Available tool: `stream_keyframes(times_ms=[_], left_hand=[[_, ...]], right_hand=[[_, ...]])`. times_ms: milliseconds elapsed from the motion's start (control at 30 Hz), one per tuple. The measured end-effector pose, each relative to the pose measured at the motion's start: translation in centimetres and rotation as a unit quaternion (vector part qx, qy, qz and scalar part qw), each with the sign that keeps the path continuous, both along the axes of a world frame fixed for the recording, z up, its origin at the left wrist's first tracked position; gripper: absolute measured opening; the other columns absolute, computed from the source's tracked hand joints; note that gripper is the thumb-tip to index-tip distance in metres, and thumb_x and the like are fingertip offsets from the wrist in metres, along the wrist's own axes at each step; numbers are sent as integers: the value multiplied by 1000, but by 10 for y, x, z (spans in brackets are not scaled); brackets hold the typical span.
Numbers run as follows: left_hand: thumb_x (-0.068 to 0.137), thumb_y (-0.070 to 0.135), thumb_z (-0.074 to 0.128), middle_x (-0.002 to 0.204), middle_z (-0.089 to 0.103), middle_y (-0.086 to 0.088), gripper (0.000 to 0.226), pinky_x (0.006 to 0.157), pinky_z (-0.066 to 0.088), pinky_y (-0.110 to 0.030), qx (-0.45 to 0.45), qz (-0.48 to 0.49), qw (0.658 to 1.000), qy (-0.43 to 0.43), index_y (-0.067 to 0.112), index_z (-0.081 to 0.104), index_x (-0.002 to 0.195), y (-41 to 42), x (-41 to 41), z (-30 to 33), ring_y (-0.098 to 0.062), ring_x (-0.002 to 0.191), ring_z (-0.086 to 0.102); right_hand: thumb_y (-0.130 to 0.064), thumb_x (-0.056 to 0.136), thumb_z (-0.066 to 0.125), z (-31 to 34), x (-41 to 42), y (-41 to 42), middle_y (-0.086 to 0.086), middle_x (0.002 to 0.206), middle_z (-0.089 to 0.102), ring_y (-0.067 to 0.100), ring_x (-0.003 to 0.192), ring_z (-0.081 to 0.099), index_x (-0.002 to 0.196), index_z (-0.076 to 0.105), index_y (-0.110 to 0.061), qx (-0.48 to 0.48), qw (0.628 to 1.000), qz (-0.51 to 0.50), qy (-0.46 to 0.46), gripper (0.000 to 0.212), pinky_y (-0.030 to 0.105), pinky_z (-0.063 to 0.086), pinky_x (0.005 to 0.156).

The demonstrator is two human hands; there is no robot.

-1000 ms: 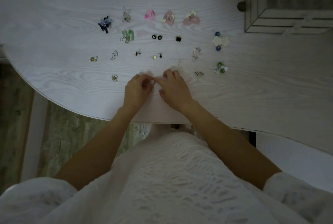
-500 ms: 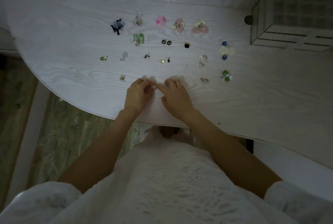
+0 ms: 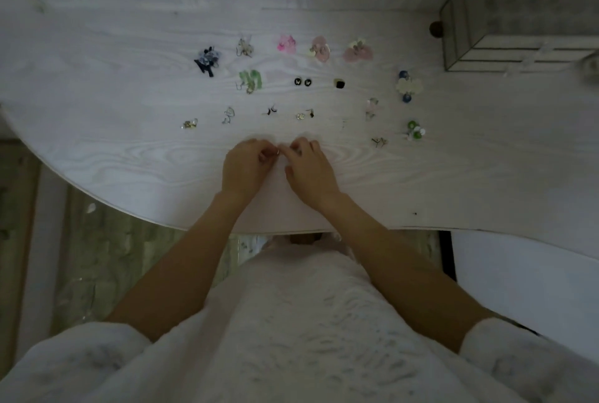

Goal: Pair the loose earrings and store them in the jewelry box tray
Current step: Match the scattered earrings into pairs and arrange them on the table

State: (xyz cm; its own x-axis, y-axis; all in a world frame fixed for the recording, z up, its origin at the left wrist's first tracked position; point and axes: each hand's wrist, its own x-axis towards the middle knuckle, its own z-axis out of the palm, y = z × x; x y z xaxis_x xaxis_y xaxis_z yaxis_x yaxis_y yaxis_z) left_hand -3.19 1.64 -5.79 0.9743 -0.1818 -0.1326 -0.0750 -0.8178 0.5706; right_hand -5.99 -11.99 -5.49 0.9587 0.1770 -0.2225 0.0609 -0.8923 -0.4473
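Near the table's (image 3: 129,156) front edge, the left hand (image 3: 244,167) and right hand (image 3: 309,169) meet, fingertips pinching a tiny earring (image 3: 278,152) between them, seemingly to match it. Sorted earring pairs (image 3: 301,81) lie in rows beyond; the jewelry box (image 3: 518,20) waits at the far right corner.

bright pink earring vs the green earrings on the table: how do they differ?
Colour: the bright pink earring is vivid pink; the green earrings are pale, translucent green.
Place: the pink one lies in the far row; the green ones lie one row nearer the person and further left.
Shape: the pink one reads as one compact blob; the green ones show two longer pieces with wire hooks.
Shared: both rest on the white table, untouched by either hand.
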Motion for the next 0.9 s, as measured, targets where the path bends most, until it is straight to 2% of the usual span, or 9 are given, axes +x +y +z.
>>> stream_keyframes(times_ms=[167, 333, 467, 667, 767, 900], left_hand=[[84, 21, 64, 83, 64, -7, 11, 68, 45, -31, -1, -15, 1000, -1, 13, 69, 90, 1, 6, -4, -22, 77, 57], [83, 21, 65, 83, 65, -4, 10, 69, 43, -27, -9, -25, 1000, -4, 16, 69, 91, -1, 9, -5, -19, 78, 57], [85, 24, 64, 88, 69, -3, 15, 70, 40, -23, -23, -8, 1000, -20, 15, 69, 95, 2, 7, 2, -17, 78, 59], [81, 22, 68, 94, 67, -2, 23, 77, 43, -28, 24, 10, 997, -79, 14, 66, 103, 31, 0, 0, -24, 91, 55], [80, 26, 65, 97, 65, -5, 26, 85, 42, -31, 46, 10, 994, -96, 15, 65, 102, 38, 3, -2, -26, 94, 55], [78, 39, 53, 102, 65, -4, 35, 84, 44, -35, 66, 23, 995, -77, 18, 65, 102, 43, 5, -5, -26, 97, 56]], right_hand=[[-8, 89, 48, 0, -7, -10, 13, 126, 49, 30, 112, 43, 129, 48, -9, -2, 999, -30, -11, 39, 39, 40, 93], [-8, 87, 50, -2, -16, -34, 11, 128, 52, 30, 117, 45, 122, 54, -9, -26, 996, -59, -54, 35, 40, 39, 94], [-3, 83, 54, 0, 0, -37, 13, 118, 59, 33, 110, 51, 115, 60, -6, 6, 994, -71, -84, 32, 44, 45, 90], [-4, 84, 52, -9, 46, -30, 13, 133, 50, 32, 123, 43, 120, 57, -11, -6, 994, -45, -95, 37, 41, 39, 95], [-7, 85, 53, -14, 58, -30, 14, 116, 56, 34, 107, 47, 109, 61, -9, -11, 992, -55, -113, 25, 40, 43, 87], [-8, 90, 51, -16, 67, -27, 16, 100, 55, 32, 95, 48, 96, 61, -5, 14, 992, -52, -110, 12, 36, 41, 73]])
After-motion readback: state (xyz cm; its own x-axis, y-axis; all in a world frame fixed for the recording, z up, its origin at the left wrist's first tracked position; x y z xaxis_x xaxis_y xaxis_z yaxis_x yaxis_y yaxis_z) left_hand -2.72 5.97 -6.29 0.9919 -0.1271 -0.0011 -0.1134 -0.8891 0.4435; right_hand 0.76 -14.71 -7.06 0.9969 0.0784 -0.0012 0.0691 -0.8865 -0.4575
